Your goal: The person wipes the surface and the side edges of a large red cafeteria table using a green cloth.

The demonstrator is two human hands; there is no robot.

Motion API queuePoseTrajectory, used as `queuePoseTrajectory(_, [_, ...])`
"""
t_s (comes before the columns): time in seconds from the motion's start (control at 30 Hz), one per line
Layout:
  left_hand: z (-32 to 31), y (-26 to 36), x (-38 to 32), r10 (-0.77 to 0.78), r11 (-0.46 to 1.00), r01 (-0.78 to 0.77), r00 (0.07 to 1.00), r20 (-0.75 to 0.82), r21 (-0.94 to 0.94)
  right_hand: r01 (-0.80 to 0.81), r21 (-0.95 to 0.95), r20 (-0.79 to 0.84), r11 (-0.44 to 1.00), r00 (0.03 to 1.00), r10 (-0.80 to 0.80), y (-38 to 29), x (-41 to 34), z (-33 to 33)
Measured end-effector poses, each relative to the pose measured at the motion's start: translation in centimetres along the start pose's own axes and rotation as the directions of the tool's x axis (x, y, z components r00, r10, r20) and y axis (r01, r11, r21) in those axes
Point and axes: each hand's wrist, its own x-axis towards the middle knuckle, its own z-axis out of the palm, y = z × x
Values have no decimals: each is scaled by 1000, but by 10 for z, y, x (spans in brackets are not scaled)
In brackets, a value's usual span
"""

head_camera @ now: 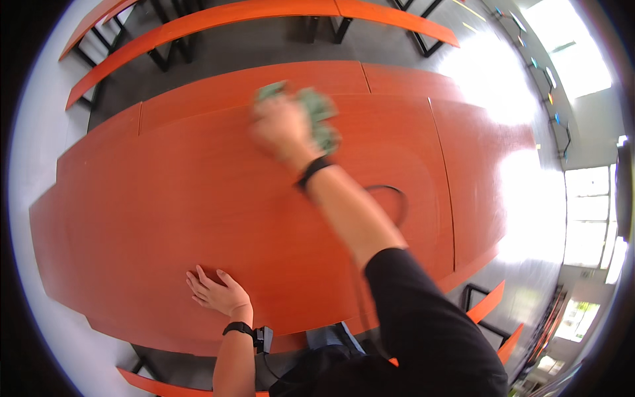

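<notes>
My right hand [284,123] reaches over the far part of a red-orange table [198,198], blurred by motion. Under its fingers and beside it is a crumpled green cloth [320,116], pressed to the tabletop. Near the front edge, my left hand [218,294] rests palm down on the table with fingers spread and nothing in it. A black strap with a small device [262,339] sits on my left wrist, and a black band [313,171] is around the right one.
A black cable [397,191] loops beside my right forearm. Seams divide the tabletop into panels. Beyond the far edge stands a long orange bench [258,14] on black legs. More orange benches [488,301] are at lower right, and a white wall [44,149] borders the left.
</notes>
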Motion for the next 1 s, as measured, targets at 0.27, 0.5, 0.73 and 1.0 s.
queuePoseTrajectory(0.27, [21, -9, 14, 74, 995, -77, 996, -57, -60, 691, 452, 90, 564, 594, -799, -283, -87, 1])
queuePoseTrajectory(0.5, [4, -10, 19, 39, 996, -42, 999, -33, -74, -24, 405, 13, 914, 1000, 21, 49, -32, -25])
queuePoseTrajectory(0.73, [14, -10, 18, 111, 989, -118, 991, -71, -93, -837, -72, -334, 543, 533, 777, 312, -203, -59])
queuePoseTrajectory(1.0, [4, 0, 15, 102, 993, -105, 993, -54, -58, -505, -43, -115, 862, 860, 498, 225, -291, -76])
